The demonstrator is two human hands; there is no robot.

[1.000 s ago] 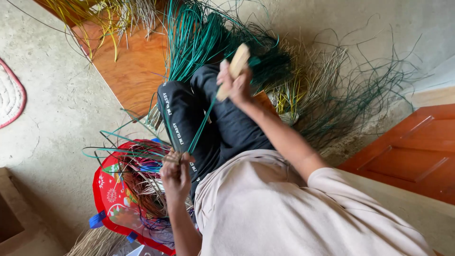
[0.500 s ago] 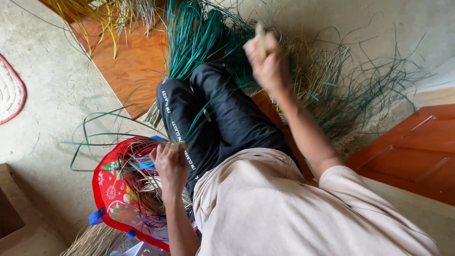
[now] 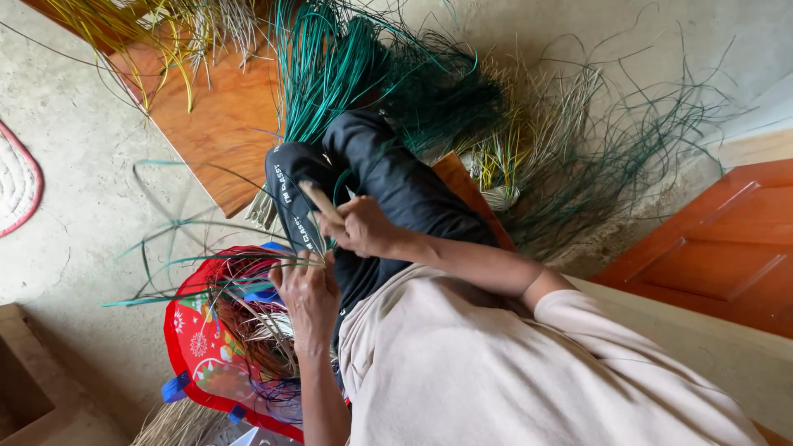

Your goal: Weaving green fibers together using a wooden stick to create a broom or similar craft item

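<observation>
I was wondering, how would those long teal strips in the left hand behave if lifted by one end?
The teal strips would probably droop, since they already arc loosely from the left hand. They look thin, so likely light and springy rather than brittle.

The right hand (image 3: 357, 225) hides most of the stick (image 3: 320, 201), the left hand (image 3: 307, 289) covers the strand ends (image 3: 248, 266), and the bag (image 3: 198, 347) is cut off below.

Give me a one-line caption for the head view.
Seated on the floor, left hand pinches green strands above a red bag; right hand grips a wooden stick.
</observation>
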